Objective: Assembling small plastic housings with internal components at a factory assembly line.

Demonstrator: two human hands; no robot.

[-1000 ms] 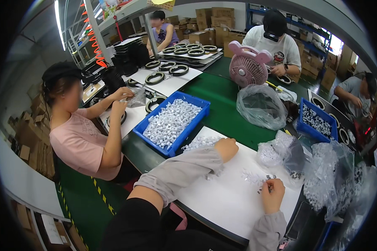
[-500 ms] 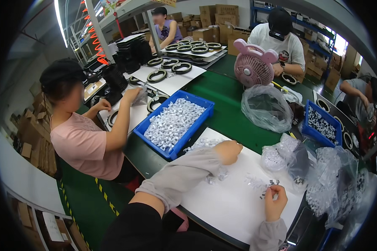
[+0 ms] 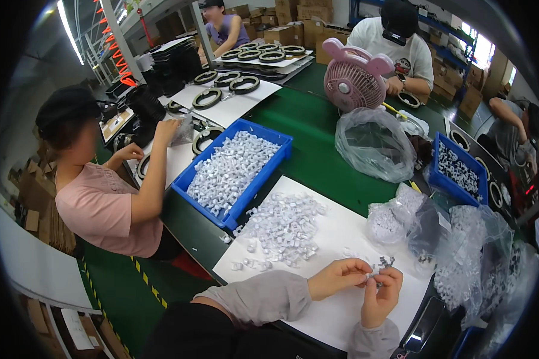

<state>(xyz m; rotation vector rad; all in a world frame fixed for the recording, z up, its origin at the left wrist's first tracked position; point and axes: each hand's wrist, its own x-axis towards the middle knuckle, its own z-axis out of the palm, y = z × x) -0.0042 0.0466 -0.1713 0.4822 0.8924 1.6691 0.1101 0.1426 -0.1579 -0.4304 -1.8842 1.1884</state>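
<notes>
My left hand and my right hand meet over the white sheet, their fingertips pinched and almost touching. A small whitish plastic part shows between them, mostly covered by the fingers. Whatever the right fingertips pinch is too small to make out. Just beyond the hands lie small dark pieces and some small clear bits. A loose pile of white plastic parts spreads to the left of the hands, with several strays toward the sheet's near edge.
A blue bin full of white parts stands left of the sheet. Filled plastic bags crowd the right side, below a smaller blue bin. A pink fan and a crumpled clear bag sit farther back. Co-workers sit around the table.
My left hand has come back from over the white pile to my right hand, uncovering the pile. The view has shifted slightly. The right hand stays near the dark pieces.
</notes>
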